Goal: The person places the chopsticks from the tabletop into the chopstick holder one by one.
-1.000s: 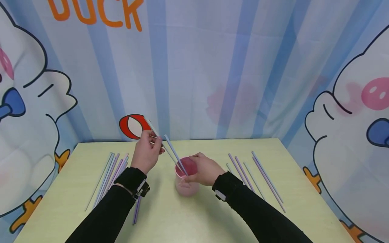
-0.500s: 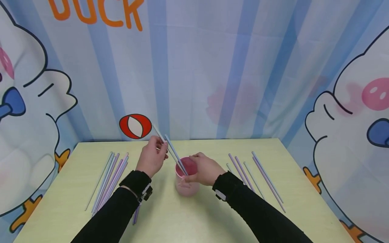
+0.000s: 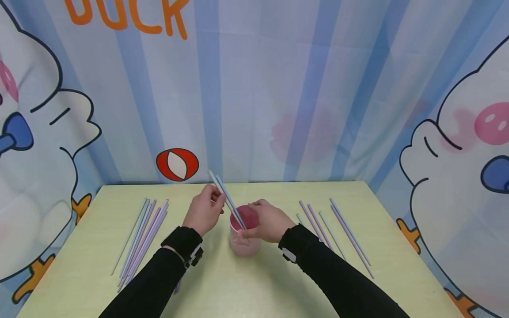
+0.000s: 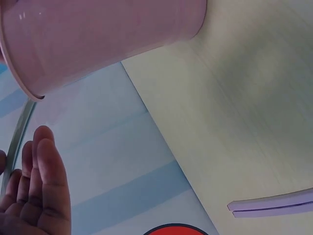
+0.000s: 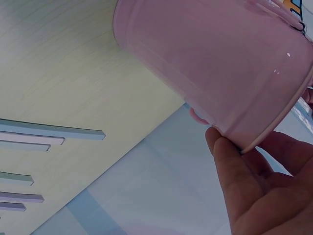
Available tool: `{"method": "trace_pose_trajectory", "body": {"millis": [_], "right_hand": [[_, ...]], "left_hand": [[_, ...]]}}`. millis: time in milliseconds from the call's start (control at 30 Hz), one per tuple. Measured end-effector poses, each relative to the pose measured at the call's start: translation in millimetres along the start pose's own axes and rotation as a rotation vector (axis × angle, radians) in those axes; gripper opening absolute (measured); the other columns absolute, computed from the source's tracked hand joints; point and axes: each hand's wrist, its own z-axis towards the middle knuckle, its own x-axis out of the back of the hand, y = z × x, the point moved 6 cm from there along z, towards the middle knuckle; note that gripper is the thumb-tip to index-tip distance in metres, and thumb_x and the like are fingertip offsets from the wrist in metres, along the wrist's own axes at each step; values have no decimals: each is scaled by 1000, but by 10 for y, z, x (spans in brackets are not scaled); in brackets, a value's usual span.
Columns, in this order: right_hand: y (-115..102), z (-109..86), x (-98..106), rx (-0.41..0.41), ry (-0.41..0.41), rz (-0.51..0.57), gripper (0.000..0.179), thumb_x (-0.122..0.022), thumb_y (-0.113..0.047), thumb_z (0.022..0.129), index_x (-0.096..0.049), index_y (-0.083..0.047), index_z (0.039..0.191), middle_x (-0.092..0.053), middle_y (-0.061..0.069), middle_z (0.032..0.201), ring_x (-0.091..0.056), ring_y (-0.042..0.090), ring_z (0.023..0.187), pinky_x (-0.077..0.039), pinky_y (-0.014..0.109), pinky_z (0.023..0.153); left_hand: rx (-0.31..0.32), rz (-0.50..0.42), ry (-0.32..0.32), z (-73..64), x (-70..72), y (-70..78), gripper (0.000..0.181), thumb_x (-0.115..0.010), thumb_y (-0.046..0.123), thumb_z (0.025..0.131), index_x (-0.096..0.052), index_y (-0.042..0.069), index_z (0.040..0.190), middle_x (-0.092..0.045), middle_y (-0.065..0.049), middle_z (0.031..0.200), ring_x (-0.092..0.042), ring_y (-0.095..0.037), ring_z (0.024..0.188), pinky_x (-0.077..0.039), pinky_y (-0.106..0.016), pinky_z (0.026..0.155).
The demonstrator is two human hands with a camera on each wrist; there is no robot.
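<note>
A pink bucket (image 3: 244, 248) stands on the table in the middle of the head view. My right hand (image 3: 272, 221) grips its rim, thumb and fingers on either side of the wall, as the right wrist view also shows. In my left hand (image 3: 204, 210), thumb and fingers pinch a pale green stick (image 3: 214, 178) near its upper part. The stick slants down into the bucket, close beside a blue stick (image 3: 224, 189) that leans inside it. In the left wrist view, part of the pale stick (image 4: 20, 128) shows behind the bucket rim.
Several pastel sticks (image 3: 145, 234) lie on the table (image 3: 278, 287) at left, partly behind my left sleeve. More sticks (image 3: 350, 236) lie at right, some partly hidden by my right arm. A striped cartoon curtain (image 3: 254, 88) hangs behind the table.
My left hand has moved right and down, bringing the pale green stick lower into the bucket and nearly alongside the blue one. My right hand has kept its grip on the rim.
</note>
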Motion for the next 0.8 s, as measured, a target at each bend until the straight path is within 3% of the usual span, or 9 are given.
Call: {"method": "trace_pose_trajectory", "body": {"millis": [500,800], "right_hand": [[29,33,-33,15,5,-4,83,-82,-48,71,-56,-5,138,-55,11,131,-60,22,105,-55,36,88],[33,27,-34,6,3,-5,88,-82,-49,71,-53,-4,141,-53,11,134,-60,23,107,-55,37,88]], "left_hand": [[7,60,-24,-17,-81,-15,20,-56,28,100,-59,10,109,-64,-7,89,-60,-20,74,-55,-32,64],[1,94,-14,-82,-8,-94,21,-56,28,100,-59,9,108,-64,-7,88,-60,-20,73,-55,-34,66]]}}
